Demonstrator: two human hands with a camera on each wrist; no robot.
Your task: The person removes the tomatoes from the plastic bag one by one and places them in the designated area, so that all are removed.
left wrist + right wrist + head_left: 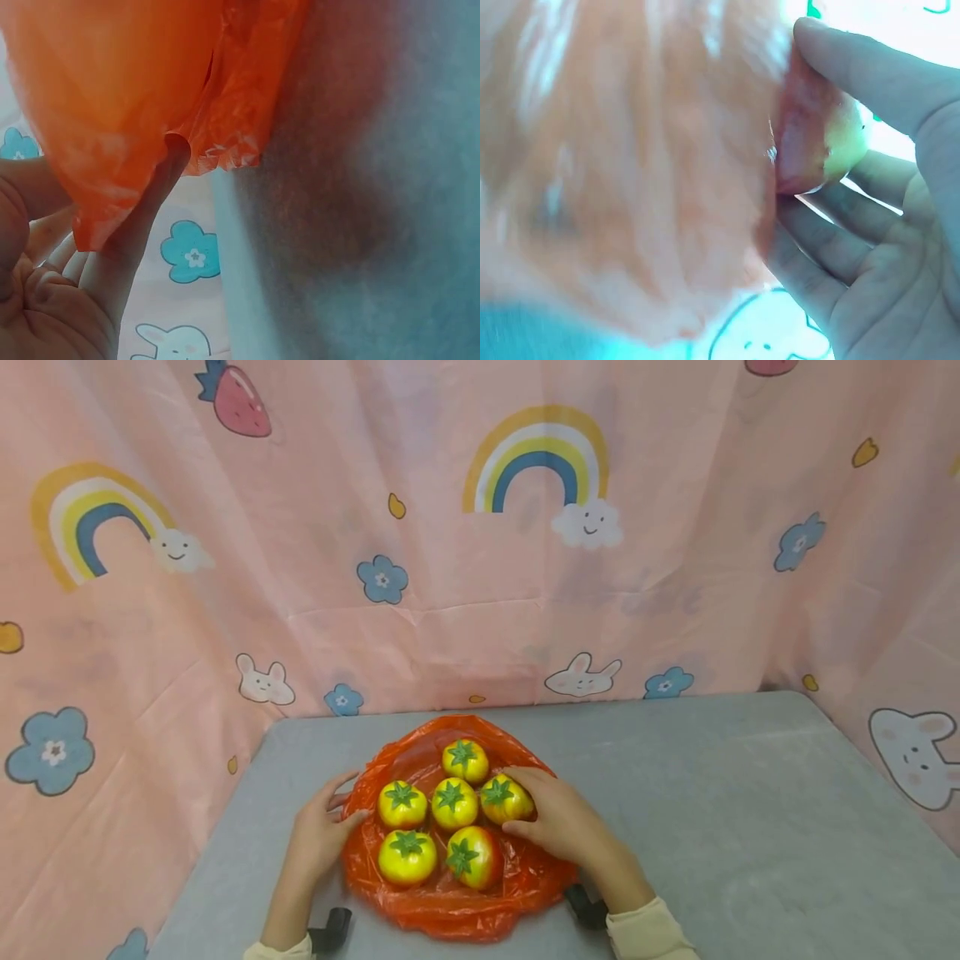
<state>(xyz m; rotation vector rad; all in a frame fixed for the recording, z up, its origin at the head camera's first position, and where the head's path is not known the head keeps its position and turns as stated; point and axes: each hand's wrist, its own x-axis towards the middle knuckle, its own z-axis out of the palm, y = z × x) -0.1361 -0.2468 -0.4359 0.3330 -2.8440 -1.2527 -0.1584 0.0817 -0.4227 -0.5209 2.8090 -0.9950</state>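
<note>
An orange-red plastic bag (517,906) lies spread on the table, with several yellow-and-red tomatoes (454,804) on it, each topped by a green star-shaped calyx. The bag's left edge is held by my left hand (318,835); in the left wrist view a fold of orange plastic (112,187) sits between thumb and fingers. My right hand (566,818) grips the rightmost tomato (507,800), thumb on the near side and fingers on the far side. That tomato (844,142) also shows in the right wrist view, partly hidden by the blurred plastic.
The grey table (712,810) extends to the right of the bag. A pink curtain (450,635) printed with rainbows, rabbits and flowers hangs behind and at both sides. Black angled pieces (333,928) show near both wrists.
</note>
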